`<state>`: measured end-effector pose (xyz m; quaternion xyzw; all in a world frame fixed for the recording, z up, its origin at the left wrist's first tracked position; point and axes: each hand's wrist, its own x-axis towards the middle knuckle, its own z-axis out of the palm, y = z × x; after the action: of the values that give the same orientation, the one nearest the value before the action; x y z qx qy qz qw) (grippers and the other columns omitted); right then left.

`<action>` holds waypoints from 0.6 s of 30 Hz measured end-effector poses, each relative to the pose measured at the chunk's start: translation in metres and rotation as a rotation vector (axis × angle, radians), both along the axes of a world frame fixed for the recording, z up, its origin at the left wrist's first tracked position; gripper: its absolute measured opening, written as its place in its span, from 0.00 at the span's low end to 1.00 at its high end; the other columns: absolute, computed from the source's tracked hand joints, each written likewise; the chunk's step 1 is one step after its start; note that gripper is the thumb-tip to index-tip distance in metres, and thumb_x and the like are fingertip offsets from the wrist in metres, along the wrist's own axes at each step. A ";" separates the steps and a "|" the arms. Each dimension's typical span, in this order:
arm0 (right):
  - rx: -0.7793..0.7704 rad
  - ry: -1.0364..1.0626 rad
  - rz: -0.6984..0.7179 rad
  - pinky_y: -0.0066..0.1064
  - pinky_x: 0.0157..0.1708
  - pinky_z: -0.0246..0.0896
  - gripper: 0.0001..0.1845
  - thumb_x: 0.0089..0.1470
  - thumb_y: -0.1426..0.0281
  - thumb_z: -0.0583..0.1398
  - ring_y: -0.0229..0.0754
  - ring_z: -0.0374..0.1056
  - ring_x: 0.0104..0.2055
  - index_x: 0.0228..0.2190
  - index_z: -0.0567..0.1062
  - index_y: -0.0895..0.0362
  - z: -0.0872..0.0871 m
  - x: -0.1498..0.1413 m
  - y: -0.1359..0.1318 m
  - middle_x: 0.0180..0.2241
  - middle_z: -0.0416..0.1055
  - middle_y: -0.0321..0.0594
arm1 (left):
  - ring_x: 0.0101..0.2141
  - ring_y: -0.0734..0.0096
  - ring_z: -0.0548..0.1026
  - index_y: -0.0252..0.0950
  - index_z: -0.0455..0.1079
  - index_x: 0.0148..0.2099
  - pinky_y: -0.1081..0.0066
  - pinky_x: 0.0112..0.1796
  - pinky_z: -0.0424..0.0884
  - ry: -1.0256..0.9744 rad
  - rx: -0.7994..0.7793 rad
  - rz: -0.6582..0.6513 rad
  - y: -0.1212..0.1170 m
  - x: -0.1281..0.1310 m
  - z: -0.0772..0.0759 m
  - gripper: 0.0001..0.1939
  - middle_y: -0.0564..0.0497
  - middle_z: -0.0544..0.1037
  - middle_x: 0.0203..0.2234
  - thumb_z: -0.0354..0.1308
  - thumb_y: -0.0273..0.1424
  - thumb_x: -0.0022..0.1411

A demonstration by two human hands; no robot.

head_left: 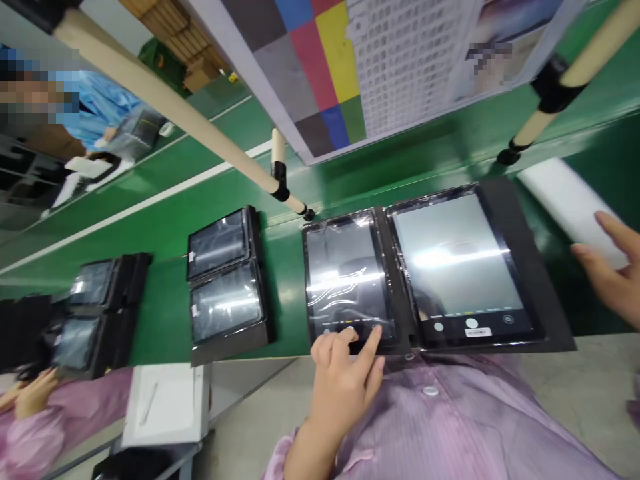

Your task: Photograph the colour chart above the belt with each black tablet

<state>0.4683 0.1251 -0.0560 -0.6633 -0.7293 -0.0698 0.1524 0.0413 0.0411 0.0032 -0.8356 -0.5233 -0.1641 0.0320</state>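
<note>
Your left hand (343, 377) had its fingers partly spread, a fingertip on the nearer-left tablet (345, 267)'s lower edge; your right hand (613, 267) gripped a white block (570, 207) between thumb and fingers. The larger tablet (460, 253) lay between them. Beyond stood a pole frame (200, 127) and a color chart (325, 67); left lay two boxed devices (225, 287).
</note>
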 end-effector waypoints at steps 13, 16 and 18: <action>-0.502 0.658 -0.003 0.53 0.64 0.56 0.49 0.58 0.54 0.60 0.57 0.37 0.72 0.71 0.42 0.49 0.031 -0.081 -0.044 0.72 0.40 0.47 | 0.48 0.43 0.79 0.39 0.51 0.72 0.50 0.48 0.76 -0.442 -0.590 0.717 0.013 -0.089 -0.036 0.62 0.40 0.78 0.49 0.68 0.59 0.40; -0.514 0.745 -0.017 0.55 0.66 0.50 0.52 0.56 0.50 0.61 0.58 0.39 0.72 0.71 0.42 0.50 0.031 -0.079 -0.044 0.72 0.39 0.48 | 0.41 0.47 0.80 0.37 0.62 0.66 0.54 0.45 0.77 -0.671 -0.645 0.876 0.019 -0.088 -0.027 0.60 0.45 0.81 0.39 0.70 0.58 0.32; -0.532 0.848 -0.047 0.55 0.68 0.43 0.54 0.55 0.45 0.60 0.58 0.39 0.72 0.71 0.42 0.51 0.028 -0.077 -0.043 0.72 0.38 0.47 | 0.35 0.55 0.79 0.35 0.69 0.59 0.60 0.40 0.77 -0.884 -0.657 0.894 0.024 -0.089 -0.020 0.56 0.48 0.80 0.33 0.74 0.54 0.27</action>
<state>0.3911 0.0817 -0.0279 -0.6653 -0.5806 0.3911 0.2594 -0.0481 0.0649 -0.0169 -0.3623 -0.8026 -0.2927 -0.3726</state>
